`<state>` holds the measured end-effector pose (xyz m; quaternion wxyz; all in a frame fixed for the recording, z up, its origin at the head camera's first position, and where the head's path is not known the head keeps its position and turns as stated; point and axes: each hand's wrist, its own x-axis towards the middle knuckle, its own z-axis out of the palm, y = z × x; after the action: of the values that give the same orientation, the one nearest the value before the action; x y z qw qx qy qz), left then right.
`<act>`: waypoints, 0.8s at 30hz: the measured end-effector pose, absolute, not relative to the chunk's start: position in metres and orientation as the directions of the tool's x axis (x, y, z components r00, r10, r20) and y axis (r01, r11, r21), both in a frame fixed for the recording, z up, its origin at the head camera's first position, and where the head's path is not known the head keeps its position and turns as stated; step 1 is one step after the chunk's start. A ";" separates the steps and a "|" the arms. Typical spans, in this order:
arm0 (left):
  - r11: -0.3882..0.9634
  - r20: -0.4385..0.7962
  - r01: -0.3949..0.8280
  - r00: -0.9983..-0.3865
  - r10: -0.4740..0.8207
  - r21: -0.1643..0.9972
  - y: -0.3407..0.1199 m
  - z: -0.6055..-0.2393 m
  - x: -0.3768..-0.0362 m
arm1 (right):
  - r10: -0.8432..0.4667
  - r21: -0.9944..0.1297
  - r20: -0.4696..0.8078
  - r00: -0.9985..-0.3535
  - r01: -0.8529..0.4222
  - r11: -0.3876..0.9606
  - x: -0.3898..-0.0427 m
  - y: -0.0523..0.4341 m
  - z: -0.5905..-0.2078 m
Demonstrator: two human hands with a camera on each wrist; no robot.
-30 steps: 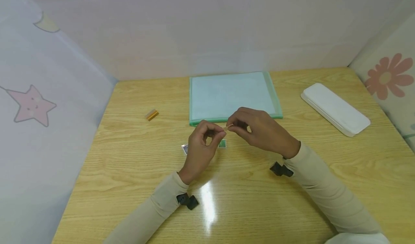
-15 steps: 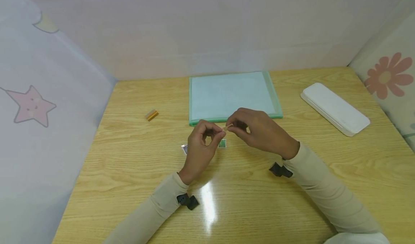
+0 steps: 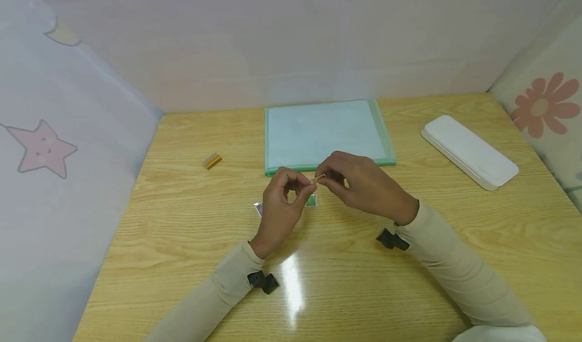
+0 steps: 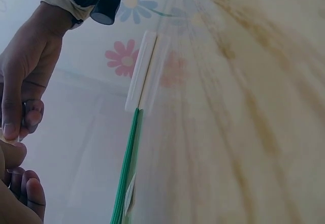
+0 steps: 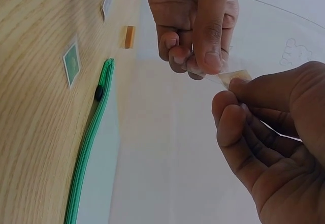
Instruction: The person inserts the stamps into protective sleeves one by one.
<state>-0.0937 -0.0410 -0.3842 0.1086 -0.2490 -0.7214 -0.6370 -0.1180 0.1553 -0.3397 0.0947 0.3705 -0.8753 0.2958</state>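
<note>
Aloft, small packet (image 5: 234,75) between both hands' fingers (image 5: 212,41); green pouch (image 3: 324,134) beyond

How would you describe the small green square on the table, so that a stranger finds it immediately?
Start at the large pale green folder lying flat at the table's far middle. Just before its near edge, under the two hands, lies a small green square card. Its neighbour to the left is bluish, and the orange piece lies far left.
</note>
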 end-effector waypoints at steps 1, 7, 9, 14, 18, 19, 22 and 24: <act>0.066 0.477 0.501 -0.851 0.221 0.863 -0.041 -0.384 -0.094 | -0.591 -0.448 0.389 -0.706 -0.706 0.549 -0.118 0.155 -0.340; 0.060 0.492 0.516 -0.841 0.225 0.855 -0.042 -0.383 -0.093 | -0.588 -0.455 0.396 -0.705 -0.707 0.541 -0.117 0.155 -0.340; 0.054 0.493 0.516 -0.841 0.223 0.855 -0.042 -0.383 -0.093 | -0.591 -0.450 0.396 -0.703 -0.710 0.542 -0.117 0.155 -0.339; 0.036 0.485 0.504 -0.845 0.225 0.863 -0.042 -0.383 -0.093 | -0.604 -0.407 0.415 -0.680 -0.733 0.545 -0.116 0.154 -0.338; 0.017 0.477 0.494 -0.848 0.230 0.869 -0.042 -0.383 -0.092 | -0.609 -0.382 0.432 -0.665 -0.747 0.544 -0.115 0.153 -0.338; 0.014 0.476 0.492 -0.849 0.230 0.870 -0.042 -0.384 -0.093 | -0.609 -0.381 0.436 -0.663 -0.749 0.543 -0.115 0.153 -0.338; 0.018 0.476 0.493 -0.849 0.229 0.870 -0.041 -0.385 -0.093 | -0.607 -0.383 0.441 -0.661 -0.751 0.538 -0.115 0.153 -0.339; 0.021 0.478 0.496 -0.847 0.233 0.868 -0.041 -0.385 -0.092 | -0.602 -0.392 0.444 -0.663 -0.748 0.535 -0.116 0.152 -0.340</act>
<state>-0.0925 -0.0414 -0.3847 0.1013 -0.2577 -0.7072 -0.6505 -0.1155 0.1521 -0.3399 0.1285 0.3898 -0.8665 0.2842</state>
